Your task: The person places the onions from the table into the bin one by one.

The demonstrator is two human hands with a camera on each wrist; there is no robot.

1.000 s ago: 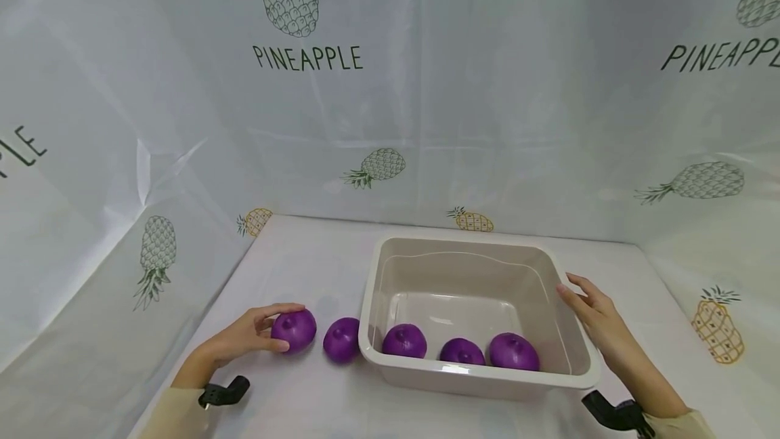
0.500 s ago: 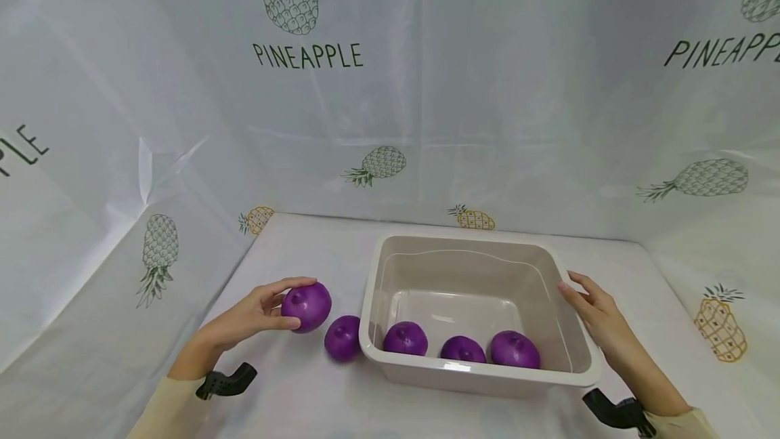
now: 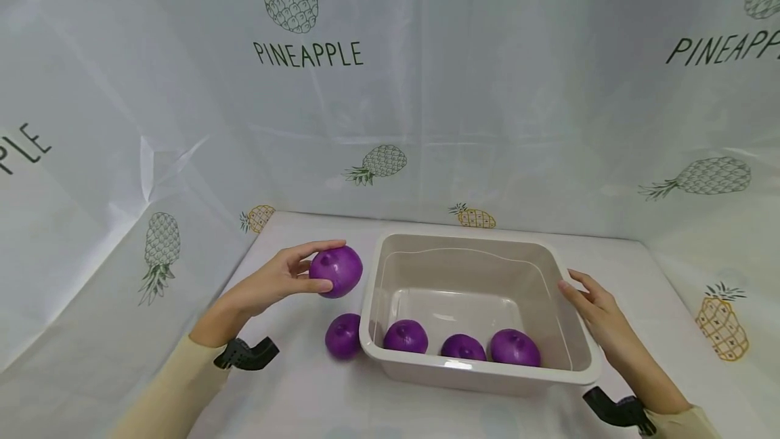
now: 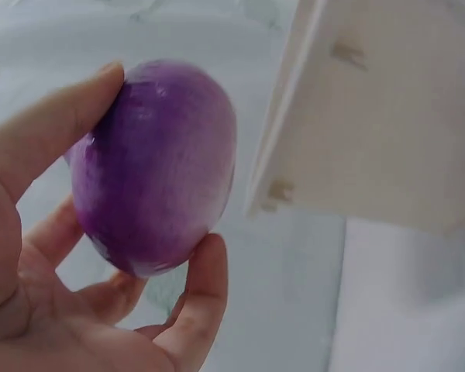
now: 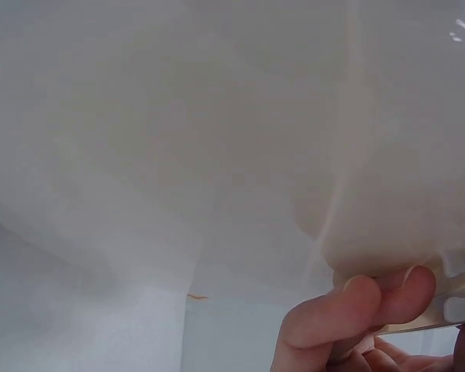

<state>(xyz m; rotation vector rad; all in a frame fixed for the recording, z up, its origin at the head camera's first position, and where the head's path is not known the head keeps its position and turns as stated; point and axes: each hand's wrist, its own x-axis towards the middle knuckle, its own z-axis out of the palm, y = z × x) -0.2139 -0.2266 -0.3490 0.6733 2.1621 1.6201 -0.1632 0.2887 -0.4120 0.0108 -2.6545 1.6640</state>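
My left hand (image 3: 274,283) grips a glossy purple onion (image 3: 337,272) between thumb and fingers, above the table and just left of the beige plastic basin (image 3: 451,379). In the left wrist view the onion's purple skin (image 4: 159,170) fades to a pale tone on one side. My right hand (image 3: 597,317) holds the basin's right rim; the right wrist view shows its curled fingers (image 5: 333,318) at the rim. Inside the basin, along its near wall, lie three more onions: a left one (image 3: 405,336), a middle one (image 3: 463,347) and a right one (image 3: 514,347).
Another purple onion (image 3: 343,337) lies on the white table (image 3: 292,398), close against the basin's left side. A pale sheet printed with pineapples (image 3: 518,120) hangs behind and at both sides. Each wrist carries a black mount.
My left hand has lifted the onion off the table and carried it up, away from me and rightward toward the basin. The right hand keeps its hold on the rim.
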